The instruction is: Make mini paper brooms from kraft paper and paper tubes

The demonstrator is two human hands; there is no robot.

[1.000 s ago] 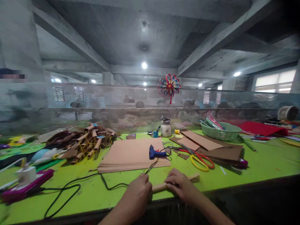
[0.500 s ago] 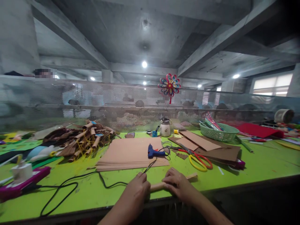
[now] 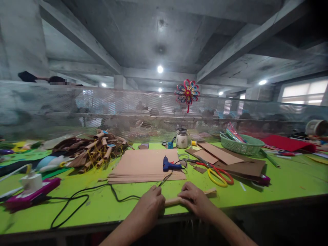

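Note:
Both my hands press on a thin roll of brown paper [image 3: 172, 201] lying along the near edge of the green table [image 3: 287, 181]. My left hand [image 3: 150, 208] covers the roll's left end with its fingers curled over it. On the roll's middle rests my right hand [image 3: 194, 200], fingers bent down onto it. The roll's right end [image 3: 211, 192] sticks out past that hand. Just beyond lie a stack of brown sheets [image 3: 145, 165] and a blue glue gun [image 3: 170, 166] with a black cord [image 3: 77, 198].
Red and yellow scissors [image 3: 217, 172] lie right of the glue gun. A pile of finished brown rolls [image 3: 94, 150] sits at the left, a pink power strip [image 3: 30, 193] further left. A green basket [image 3: 241, 144] and a mesh screen [image 3: 153, 116] stand at the back.
The view has shifted slightly. Both hands stay on the paper roll and have slid a little further onto the table with it.

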